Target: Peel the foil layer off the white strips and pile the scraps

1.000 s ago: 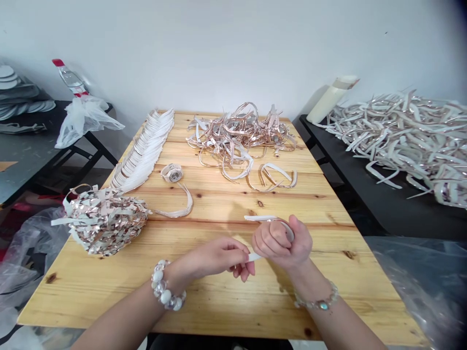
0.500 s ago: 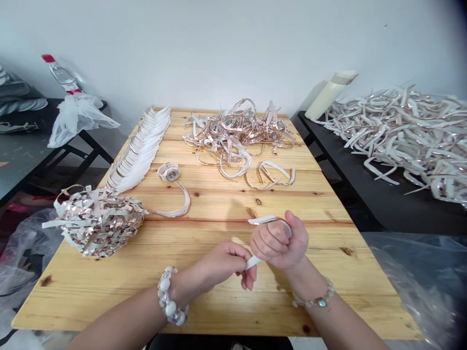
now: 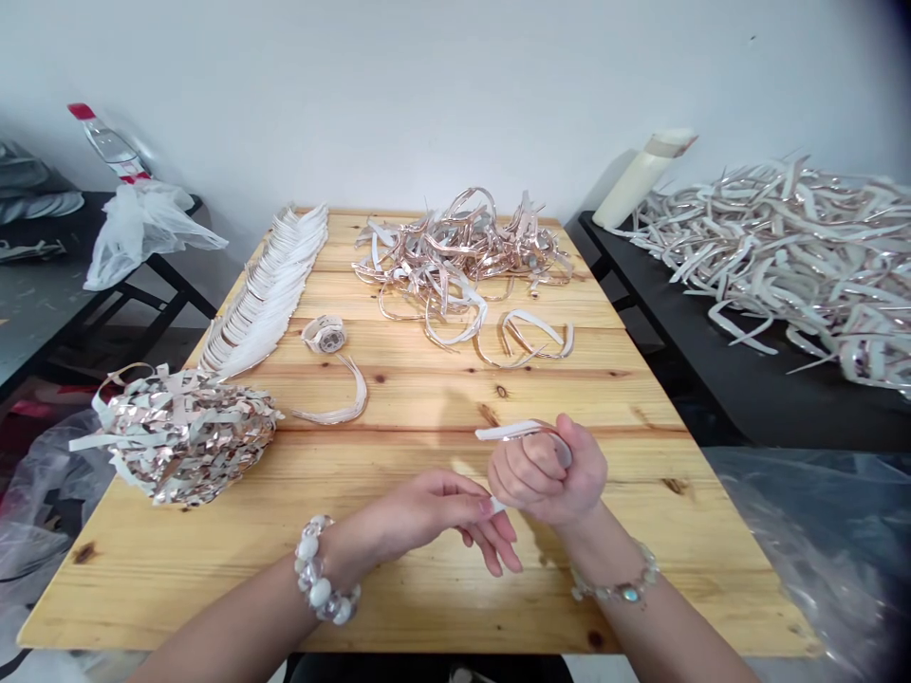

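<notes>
My right hand (image 3: 545, 474) is closed in a fist around a narrow strip (image 3: 511, 430), white on one face and coppery on the other. One end of the strip curls out over the knuckles toward the left. At the bottom of the fist, a short white end shows, pinched between the thumb and index finger of my left hand (image 3: 452, 512). The other left fingers are stretched out loosely. A small coiled roll of strip (image 3: 324, 334) and a curved bundle of strips (image 3: 342, 415) lie on the wooden table (image 3: 399, 617), beyond my left hand.
Left on the table sit a shiny crinkled bundle (image 3: 189, 436) and a row of overlapping white strips (image 3: 267, 294). A tangled pile (image 3: 462, 247) lies at the back. On the right, a black table (image 3: 683, 332) bears more strips and a pale roll (image 3: 641, 180). A bottle (image 3: 114, 147) stands left.
My left hand has shifted slightly right along the strip, close against the right fist, and its lower fingers have straightened. The strip's upper end reaches a little farther left.
</notes>
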A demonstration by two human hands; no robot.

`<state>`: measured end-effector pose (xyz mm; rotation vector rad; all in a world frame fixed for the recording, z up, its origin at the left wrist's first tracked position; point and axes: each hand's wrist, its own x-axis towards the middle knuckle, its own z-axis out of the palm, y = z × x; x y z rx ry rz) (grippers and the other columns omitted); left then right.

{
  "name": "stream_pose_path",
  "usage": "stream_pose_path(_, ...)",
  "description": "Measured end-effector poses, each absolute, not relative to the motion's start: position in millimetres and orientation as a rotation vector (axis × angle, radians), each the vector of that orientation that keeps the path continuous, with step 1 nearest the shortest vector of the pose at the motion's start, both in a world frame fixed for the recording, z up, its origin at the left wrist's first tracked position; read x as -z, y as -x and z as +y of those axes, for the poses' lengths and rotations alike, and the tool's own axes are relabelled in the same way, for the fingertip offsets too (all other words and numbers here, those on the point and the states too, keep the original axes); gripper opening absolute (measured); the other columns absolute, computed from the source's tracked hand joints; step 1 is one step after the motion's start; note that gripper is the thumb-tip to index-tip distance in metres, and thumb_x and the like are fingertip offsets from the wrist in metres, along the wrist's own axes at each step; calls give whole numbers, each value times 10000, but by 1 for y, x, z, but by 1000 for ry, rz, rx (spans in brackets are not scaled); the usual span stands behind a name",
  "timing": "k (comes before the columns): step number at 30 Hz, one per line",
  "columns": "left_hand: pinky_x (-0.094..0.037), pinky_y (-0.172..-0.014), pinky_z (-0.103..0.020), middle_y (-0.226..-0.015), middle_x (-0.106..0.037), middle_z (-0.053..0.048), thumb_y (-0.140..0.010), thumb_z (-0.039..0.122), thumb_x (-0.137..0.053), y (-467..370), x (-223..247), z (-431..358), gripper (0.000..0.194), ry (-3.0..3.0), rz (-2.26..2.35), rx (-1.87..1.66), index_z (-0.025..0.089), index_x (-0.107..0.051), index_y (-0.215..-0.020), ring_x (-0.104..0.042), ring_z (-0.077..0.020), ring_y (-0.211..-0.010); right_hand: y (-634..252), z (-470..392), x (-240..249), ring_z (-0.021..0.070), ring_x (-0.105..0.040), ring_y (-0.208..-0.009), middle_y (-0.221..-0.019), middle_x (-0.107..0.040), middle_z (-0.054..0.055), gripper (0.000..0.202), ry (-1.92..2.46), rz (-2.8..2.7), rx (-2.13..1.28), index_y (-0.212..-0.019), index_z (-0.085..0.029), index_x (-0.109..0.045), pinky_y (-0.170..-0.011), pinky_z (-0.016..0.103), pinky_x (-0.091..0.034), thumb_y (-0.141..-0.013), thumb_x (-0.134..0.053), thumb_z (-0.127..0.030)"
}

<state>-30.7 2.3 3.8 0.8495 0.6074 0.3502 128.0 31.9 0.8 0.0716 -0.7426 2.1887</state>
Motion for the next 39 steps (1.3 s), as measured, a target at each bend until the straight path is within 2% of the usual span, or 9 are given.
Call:
stream_pose_path(7,-412,-783,-321,-819,-737,-102,-803,282,-520,28,2,-3,222,-770,573,-434,109,-657,-833,-679,-198,-783,-128,35,-3,13,-5,-229,-249,-60,-104,643,-35,-582,-2172,-369,-204,-140,-290,179,-54,-902,-401,-450)
stream_pose_path(10,-402,-753,-302,-817,-743,-93,-781,231,-490,27,5,-3,225,-766,563,-458,110,-669,-844,-684,-197,-797,-126,35,-1,16,-14,-236,-246,-66,-106,646,-30,-562,-2168,-370,-203,-144,-287,179,-60,-908,-407,-443)
stream_pose_path(14,-380,-707,-278,-832,-745,-87,-776,211,-471,26,4,-4,244,-808,591,-448,115,-682,-852,-682,-191,-810,-126,36,1,16,-23,-248,-282,-119,-107,597,-146,-544,-2136,-408,-204,-174,-293,171,-74,-951,-322,-403)
stream_pose_path(20,-406,-747,-292,-962,-736,-93,-743,206,-522,29,-2,-2,221,-790,601,-486,136,-652,-907,-680,-197,-840,-132,42,2,9,-53,-255,-310,-169,-98,581,-196,-510,-2129,-424,-197,-190,-306,162,-83,-959,-295,-397)
stream_pose_path(27,-427,-851,-338,-809,-741,-94,-850,379,-485,33,-6,4,305,-1047,727,-346,124,-650,-865,-666,-204,-847,-130,40,2,16,-71,-259,-305,-162,-94,589,-157,-585,-2157,-417,-198,-187,-316,179,-95,-950,-317,-411)
stream_pose_path(33,-449,-783,-310,-837,-750,-88,-809,200,-406,31,-6,3,238,-1034,707,-378,134,-631,-850,-693,-186,-812,-129,38,0,19,-70,-259,-306,-157,-92,588,-119,-578,-2137,-420,-196,-179,-319,181,-102,-950,-322,-406)
stream_pose_path(39,-487,-741,-315,-831,-740,-112,-778,146,-339,24,-5,-1,264,-1053,801,-443,127,-590,-856,-701,-194,-796,-129,38,-2,20,-68,-262,-304,-168,-89,597,-100,-565,-2124,-411,-190,-193,-320,189,-97,-950,-329,-409)
